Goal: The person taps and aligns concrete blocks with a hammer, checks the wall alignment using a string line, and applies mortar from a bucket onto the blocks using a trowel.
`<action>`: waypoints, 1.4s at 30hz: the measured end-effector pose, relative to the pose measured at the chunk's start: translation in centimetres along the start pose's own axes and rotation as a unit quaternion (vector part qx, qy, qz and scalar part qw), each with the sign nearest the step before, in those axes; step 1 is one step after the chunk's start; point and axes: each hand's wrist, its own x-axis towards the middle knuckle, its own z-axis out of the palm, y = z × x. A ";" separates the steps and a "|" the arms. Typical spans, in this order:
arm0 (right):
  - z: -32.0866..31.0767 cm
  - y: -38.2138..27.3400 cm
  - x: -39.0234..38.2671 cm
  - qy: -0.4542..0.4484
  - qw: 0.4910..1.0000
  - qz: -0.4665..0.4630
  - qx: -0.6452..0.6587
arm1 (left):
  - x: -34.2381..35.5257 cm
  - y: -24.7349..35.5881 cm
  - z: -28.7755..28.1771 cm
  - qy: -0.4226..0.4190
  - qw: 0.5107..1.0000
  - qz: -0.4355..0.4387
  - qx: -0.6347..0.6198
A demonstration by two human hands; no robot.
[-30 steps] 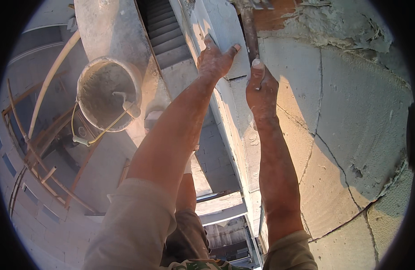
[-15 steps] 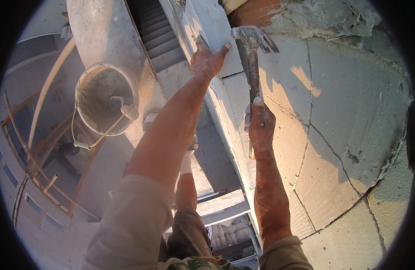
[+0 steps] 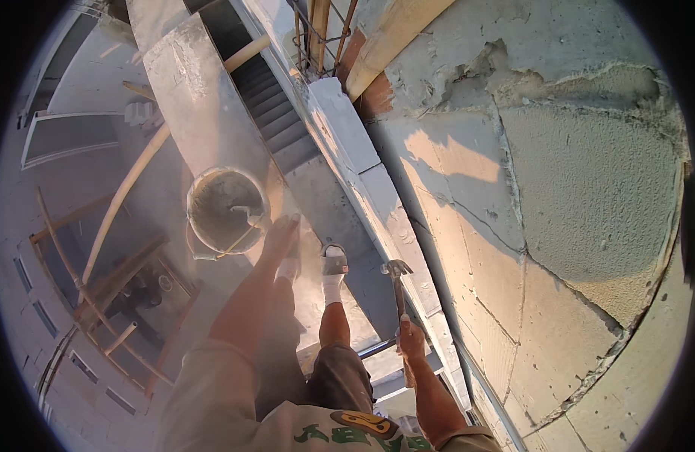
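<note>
Hammer of the claw type (image 3: 398, 290) stands upright in the right hand (image 3: 411, 343), which is wrapped around its handle below the head, thumb toward the head; that grip probably favours control. Its head appears beside the narrow row of white blocks (image 3: 344, 135), though whether it touches them I cannot tell. The left hand (image 3: 286, 230) hangs low near the right side of the mortar-smeared bucket (image 3: 227, 200); it is blurred, and I cannot tell whether it is open or closed on something. A trowel (image 3: 253, 218) rests at the bucket's rim, handle outward, likely so that it can be picked up easily. The bucket sits by the left edge of a long, dusty board (image 3: 185, 79), presumably within easy reach of the person, whose sandalled foot (image 3: 334, 265) is close to the board's right edge. Past that edge is an opening with a staircase (image 3: 283, 128), then the block row. A dark, slim gap separates this row from the broad block wall (image 3: 581, 196). The hammer has more room leftward, over the opening, than rightward.
</note>
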 end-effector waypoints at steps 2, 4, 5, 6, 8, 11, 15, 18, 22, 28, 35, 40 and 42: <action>-0.3 0.5 -2.3 -0.032 0.989 0.048 -0.138 | -3.1 -1.3 -4.0 0.015 0.998 -0.034 0.055; -1.1 1.7 -4.2 -0.051 0.963 0.102 -0.246 | -6.2 -0.7 -5.6 0.047 0.997 -0.031 0.053; -1.1 2.2 -5.3 -0.050 0.953 0.117 -0.276 | -6.9 -1.7 -7.2 0.071 0.997 -0.013 0.027; -1.6 5.5 -6.2 -0.029 0.950 0.136 -0.280 | -8.2 0.8 -5.5 0.069 0.995 0.016 0.066; -2.1 3.4 -9.1 -0.065 0.947 0.127 -0.287 | -8.5 -4.0 -10.9 0.100 0.983 0.022 0.150; -3.5 5.3 -13.5 -0.062 0.960 0.161 -0.221 | -10.6 4.6 -9.2 0.044 0.965 0.029 0.258; -4.0 8.1 -15.1 -0.038 0.959 -0.072 -0.271 | -13.7 14.0 -10.0 -0.022 0.948 0.073 0.310; -5.7 1.3 -22.0 0.013 0.989 0.090 -0.117 | -15.7 21.7 -7.6 0.008 0.921 0.065 0.384; -4.7 2.9 -22.1 0.057 0.993 0.084 -0.065 | -20.4 28.1 -5.1 -0.025 0.906 0.188 0.379; -5.0 8.2 -25.0 0.058 0.996 0.072 -0.004 | -22.4 20.3 -2.0 -0.002 0.897 0.207 0.391; 3.0 31.1 -22.0 0.044 0.997 0.048 -0.045 | -31.5 8.5 4.4 -0.064 0.856 0.168 0.485; 2.0 34.0 -27.9 -0.019 0.992 0.120 0.031 | -36.6 8.0 11.3 -0.092 0.815 0.191 0.540; 2.3 36.3 -30.7 -0.033 0.973 0.206 0.099 | -36.4 7.3 14.3 -0.129 0.791 0.268 0.535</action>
